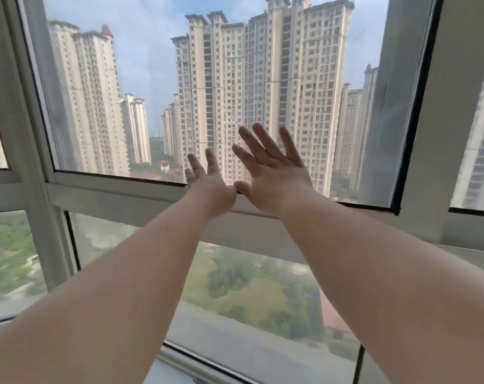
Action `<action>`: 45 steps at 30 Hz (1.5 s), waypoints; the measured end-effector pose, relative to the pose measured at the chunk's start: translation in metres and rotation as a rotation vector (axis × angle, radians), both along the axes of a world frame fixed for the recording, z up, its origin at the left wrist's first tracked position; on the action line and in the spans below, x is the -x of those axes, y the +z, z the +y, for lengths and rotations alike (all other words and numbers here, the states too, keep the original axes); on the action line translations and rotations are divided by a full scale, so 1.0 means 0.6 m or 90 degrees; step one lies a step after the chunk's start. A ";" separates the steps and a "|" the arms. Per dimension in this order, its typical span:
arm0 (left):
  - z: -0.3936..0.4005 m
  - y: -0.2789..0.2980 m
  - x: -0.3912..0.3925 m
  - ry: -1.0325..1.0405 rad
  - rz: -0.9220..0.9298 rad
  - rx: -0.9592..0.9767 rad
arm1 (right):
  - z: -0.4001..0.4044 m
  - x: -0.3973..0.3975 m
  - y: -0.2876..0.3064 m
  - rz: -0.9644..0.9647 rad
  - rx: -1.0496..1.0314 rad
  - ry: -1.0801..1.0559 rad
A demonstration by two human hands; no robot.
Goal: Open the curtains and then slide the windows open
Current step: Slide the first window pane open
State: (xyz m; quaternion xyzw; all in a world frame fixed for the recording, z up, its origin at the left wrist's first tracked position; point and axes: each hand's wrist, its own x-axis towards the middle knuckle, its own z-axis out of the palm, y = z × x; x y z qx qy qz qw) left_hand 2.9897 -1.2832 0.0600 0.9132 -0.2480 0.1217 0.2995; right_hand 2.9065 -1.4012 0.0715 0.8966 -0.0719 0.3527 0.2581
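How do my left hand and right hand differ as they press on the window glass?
The right hand sits higher with fingers spread wide; the left hand sits lower with fingers closer together. The right hand looks larger in view. Both are open, empty, fingers pointing up against the glass, thumbs nearly touching.

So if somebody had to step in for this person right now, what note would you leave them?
Left hand: open, fingers spread, raised at the lower edge of the upper window pane, holding nothing.
Right hand: open, palm towards the glass, right beside the left with thumbs nearly meeting; I cannot tell whether it presses on the glass.
Curtains: none cover the glass in view, so that step looks done.
Window: a grey frame post stands to the right of the pane. Whether the pane has slid at all is unclear.
Left to do: slide the windows open.
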 end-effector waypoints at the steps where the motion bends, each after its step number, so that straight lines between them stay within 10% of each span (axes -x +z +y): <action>1: -0.011 -0.007 -0.002 0.004 0.002 0.020 | -0.002 0.000 0.001 -0.002 0.003 -0.002; 18: -0.126 -0.012 0.148 -0.037 0.011 0.069 | -0.106 0.134 -0.017 -0.219 0.049 0.094; 27: -0.195 -0.034 0.284 -0.279 -0.124 0.002 | -0.138 0.222 0.027 -0.300 -0.022 0.175; 33: -0.142 -0.010 0.253 -0.195 -0.269 0.249 | -0.167 0.249 0.039 -0.218 -0.032 0.101; 37: -0.131 0.000 0.194 -0.009 -0.139 0.054 | -0.181 0.266 0.039 -0.253 -0.044 0.026; 45: -0.210 -0.012 0.287 -0.197 -0.099 0.030 | -0.180 0.270 0.050 -0.239 -0.015 -0.004</action>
